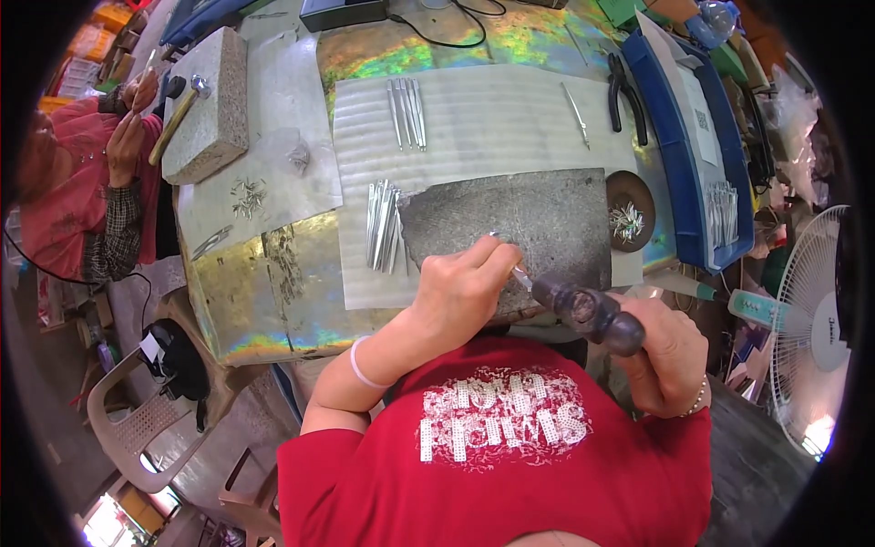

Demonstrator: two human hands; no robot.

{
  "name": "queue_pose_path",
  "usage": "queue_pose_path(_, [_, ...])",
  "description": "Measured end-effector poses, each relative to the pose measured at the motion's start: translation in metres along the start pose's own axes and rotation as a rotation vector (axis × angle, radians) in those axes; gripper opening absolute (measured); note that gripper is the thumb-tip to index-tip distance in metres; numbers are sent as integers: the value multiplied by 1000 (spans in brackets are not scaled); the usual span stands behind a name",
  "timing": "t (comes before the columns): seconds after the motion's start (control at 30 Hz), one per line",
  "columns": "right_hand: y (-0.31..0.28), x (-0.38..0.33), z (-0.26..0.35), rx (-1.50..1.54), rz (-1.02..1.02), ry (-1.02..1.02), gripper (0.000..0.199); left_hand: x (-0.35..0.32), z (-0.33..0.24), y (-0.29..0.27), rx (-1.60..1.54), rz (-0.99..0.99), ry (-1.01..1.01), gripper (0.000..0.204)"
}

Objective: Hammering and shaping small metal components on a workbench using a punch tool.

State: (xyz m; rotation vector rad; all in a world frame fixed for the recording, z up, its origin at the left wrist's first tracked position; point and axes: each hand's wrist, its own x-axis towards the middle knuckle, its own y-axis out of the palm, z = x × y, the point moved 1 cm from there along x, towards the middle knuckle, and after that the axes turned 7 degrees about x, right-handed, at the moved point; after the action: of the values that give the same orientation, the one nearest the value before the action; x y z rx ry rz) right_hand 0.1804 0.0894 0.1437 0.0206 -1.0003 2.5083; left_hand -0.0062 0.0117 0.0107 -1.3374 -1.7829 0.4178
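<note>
My left hand (463, 284) is closed in a pinch over the near edge of a dark grey slab (510, 205). Between its fingers is a slim silver metal piece (521, 275), mostly hidden. My right hand (670, 351) grips a hammer with a dark, rounded head (588, 310), held just right of the left hand; its handle is mostly hidden. Left of the slab lies a bundle of slim silver metal strips (383, 228). Farther back, several more strips (406, 114) lie side by side on a white foam sheet (492, 109). Small silver bits fill a round brown dish (629, 187).
Black-handled pliers (626, 98) and a thin pointed tool (576, 116) lie at the back right. Beside them stands a blue tray (674, 164). A fan (816, 328) is at far right. At left, a co-worker (91, 182) sits by a stone block (210, 105) with a hammer (178, 118).
</note>
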Motion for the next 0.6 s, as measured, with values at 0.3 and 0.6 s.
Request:
queue_pose_path(0.3, [3,-2,4,-32,29,-24,57,0,-1,-1,17,37,-13,22])
queue_pose_path(0.6, [8,-2,-1,-71,25,-44,55,0,0,0,1,4,6,18])
